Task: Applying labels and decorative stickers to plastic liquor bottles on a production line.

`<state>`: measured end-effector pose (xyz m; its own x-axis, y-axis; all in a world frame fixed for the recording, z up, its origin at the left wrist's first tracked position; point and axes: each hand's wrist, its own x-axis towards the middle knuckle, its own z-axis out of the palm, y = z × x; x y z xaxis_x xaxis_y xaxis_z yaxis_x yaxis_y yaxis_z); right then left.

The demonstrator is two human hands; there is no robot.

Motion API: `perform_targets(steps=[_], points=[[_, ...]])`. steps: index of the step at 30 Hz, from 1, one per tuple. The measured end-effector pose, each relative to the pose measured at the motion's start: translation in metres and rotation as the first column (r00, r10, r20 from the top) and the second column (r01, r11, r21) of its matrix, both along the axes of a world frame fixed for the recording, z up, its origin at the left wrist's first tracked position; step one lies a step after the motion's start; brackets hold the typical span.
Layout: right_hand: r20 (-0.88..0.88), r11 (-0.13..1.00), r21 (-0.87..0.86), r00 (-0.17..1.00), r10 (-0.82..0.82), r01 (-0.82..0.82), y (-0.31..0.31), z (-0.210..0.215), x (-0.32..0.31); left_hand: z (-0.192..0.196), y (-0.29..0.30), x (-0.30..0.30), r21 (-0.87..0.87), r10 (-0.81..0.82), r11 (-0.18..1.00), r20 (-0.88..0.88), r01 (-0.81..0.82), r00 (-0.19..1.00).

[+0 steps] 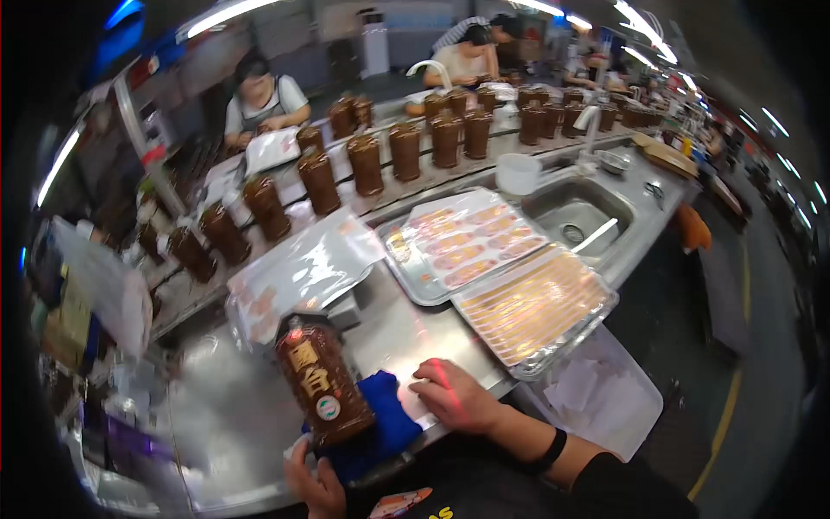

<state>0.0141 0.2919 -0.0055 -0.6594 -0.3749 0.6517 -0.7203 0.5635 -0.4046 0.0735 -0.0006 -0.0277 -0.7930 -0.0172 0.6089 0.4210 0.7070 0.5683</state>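
Observation:
A brown glossy bottle (322,381) with gold lettering and a small round decal lies tilted on a folded blue cloth (389,413), near the front edge of the steel worktop. Beside the bottle's base is my left hand (316,483), thumb and forefinger apart; a small whitish bit shows at its fingertips. My right hand (454,398) rests just right of the cloth, fingers bent and drawn together. Anything between those fingertips is too small to make out. Behind the bottle, a clear-covered sheet of decals (303,272) lies on a raised support.
A metal tray (424,290) carries decal sheets; another tray of gold strips (536,307) overhangs a white plastic bin (618,402). Beyond stand a sink (579,212), a white tub (519,175) and a row of brown bottles (365,164). Several people work across the bench.

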Motion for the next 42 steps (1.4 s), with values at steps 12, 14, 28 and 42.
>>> perform_targets(steps=[12, 14, 28, 42], points=[[0.313, 0.988, -0.156, 0.948, 0.056, -0.007, -0.027, 0.083, -0.074, 0.066, 0.003, -0.079, 0.591, -0.257, 0.8, 0.175, 0.107, 0.95], [0.292, 0.989, -0.134, 0.952, 0.093, -0.055, -0.045, 0.094, -0.101, 0.075, 0.008, -0.098, 0.639, -0.306, 0.759, 0.184, 0.123, 0.934], [0.434, 0.937, -0.258, 0.838, 0.329, -0.234, -0.082, 0.105, -0.134, 0.07, 0.032, -0.116, 0.699, -0.381, 0.704, 0.219, 0.129, 0.898], [0.357, 0.944, -0.256, 0.887, 0.293, -0.208, -0.097, 0.103, -0.131, 0.074, 0.029, -0.117, 0.762, -0.418, 0.636, 0.206, 0.123, 0.885]])
